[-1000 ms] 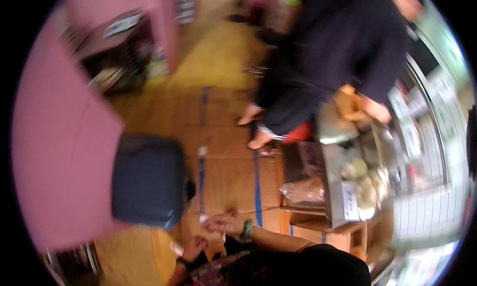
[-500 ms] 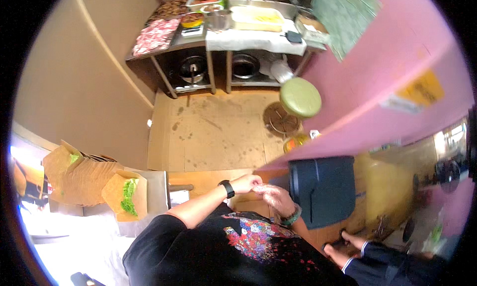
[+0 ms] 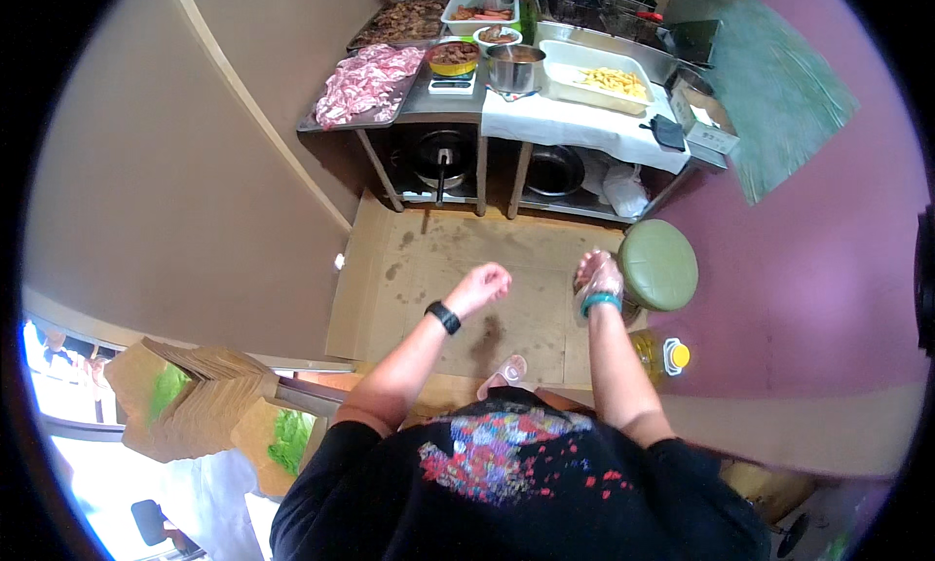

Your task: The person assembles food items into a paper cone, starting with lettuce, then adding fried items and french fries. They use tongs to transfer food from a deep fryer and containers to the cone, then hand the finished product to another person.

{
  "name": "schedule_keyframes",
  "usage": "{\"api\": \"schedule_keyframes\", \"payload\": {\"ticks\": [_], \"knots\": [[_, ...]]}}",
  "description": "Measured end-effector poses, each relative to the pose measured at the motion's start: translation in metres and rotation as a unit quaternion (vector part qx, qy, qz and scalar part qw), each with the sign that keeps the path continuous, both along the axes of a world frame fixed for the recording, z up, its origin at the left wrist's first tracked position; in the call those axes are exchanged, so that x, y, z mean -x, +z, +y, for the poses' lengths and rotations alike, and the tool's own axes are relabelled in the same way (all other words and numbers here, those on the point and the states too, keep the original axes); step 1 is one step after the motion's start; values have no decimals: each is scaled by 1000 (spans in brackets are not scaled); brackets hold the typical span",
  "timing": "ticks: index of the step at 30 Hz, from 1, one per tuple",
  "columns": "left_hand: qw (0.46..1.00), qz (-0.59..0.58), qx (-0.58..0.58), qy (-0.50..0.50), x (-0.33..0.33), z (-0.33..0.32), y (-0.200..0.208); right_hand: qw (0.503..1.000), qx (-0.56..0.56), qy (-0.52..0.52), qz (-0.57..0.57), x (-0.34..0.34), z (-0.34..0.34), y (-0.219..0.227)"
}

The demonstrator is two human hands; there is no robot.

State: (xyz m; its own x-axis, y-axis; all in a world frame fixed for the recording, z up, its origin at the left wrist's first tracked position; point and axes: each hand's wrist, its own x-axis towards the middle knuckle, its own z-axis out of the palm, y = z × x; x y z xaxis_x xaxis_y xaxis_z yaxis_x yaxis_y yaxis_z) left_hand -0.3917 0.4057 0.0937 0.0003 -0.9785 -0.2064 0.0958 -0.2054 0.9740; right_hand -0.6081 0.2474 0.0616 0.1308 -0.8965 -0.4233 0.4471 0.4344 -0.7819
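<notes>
Left hand (image 3: 484, 285) curled, cannot tell if closed, right hand (image 3: 596, 273) clear-gloved, fingers loosely spread, near stool (image 3: 660, 266).

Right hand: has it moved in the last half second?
Yes: the right hand has moved forward toward the stool, now appearing just left of it.

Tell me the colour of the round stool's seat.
The round stool's seat is a muted green, seen best in the head view.
</notes>
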Motion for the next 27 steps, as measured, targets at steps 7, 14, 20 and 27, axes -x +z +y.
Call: {"api": "schedule_keyframes", "payload": {"ticks": [7,14,20,27], "knots": [[992,-7,5,129,-84,-104,31,993,-38,-7,110,-1,-127,-20],[958,-16,-44,282,-185,-220,38,994,-24,39,103,-3,-199,-6],[918,31,-47,392,-304,-350,10,997,41,-6,62,-70,-294,63],[899,74,-112,418,-406,-470,-29,996,50,5,76,-153,-427,127]]}}
